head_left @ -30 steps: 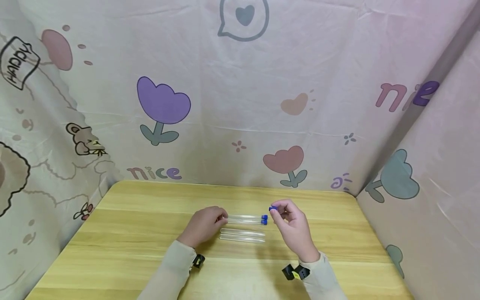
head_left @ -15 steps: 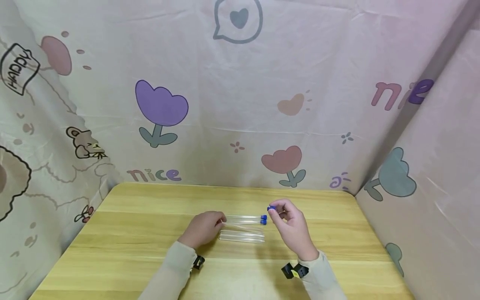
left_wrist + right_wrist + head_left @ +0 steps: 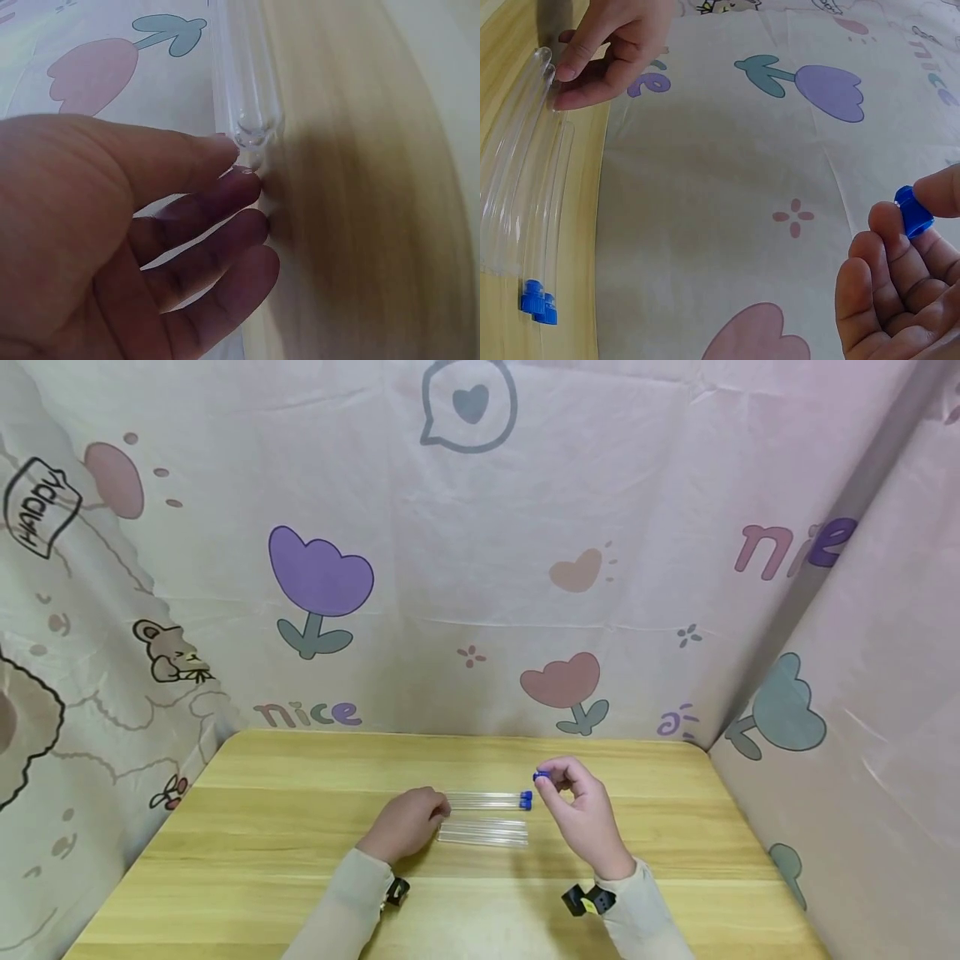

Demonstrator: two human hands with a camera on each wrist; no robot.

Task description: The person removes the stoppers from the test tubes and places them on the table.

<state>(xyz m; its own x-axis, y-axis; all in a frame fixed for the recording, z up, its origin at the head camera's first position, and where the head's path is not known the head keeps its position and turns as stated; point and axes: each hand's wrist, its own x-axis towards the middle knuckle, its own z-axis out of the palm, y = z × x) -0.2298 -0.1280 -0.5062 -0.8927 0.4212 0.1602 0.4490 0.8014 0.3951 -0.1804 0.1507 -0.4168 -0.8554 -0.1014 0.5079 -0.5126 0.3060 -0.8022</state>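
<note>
Wooden table (image 3: 225, 860), right hand (image 3: 581, 810) pinching blue cap (image 3: 913, 214), left hand (image 3: 405, 825) part-hiding capped tubes (image 3: 487, 805), grip unclear

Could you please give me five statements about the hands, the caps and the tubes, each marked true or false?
1. The right hand pinches a blue cap. True.
2. The two capped tubes stand upright. False: they lie on the table.
3. The uncapped tubes lie nearer the person than the capped tubes. True.
4. The held cap sits on a tube. False: it is apart from the tubes.
5. The left hand is by the tubes' rounded ends. True.
</note>
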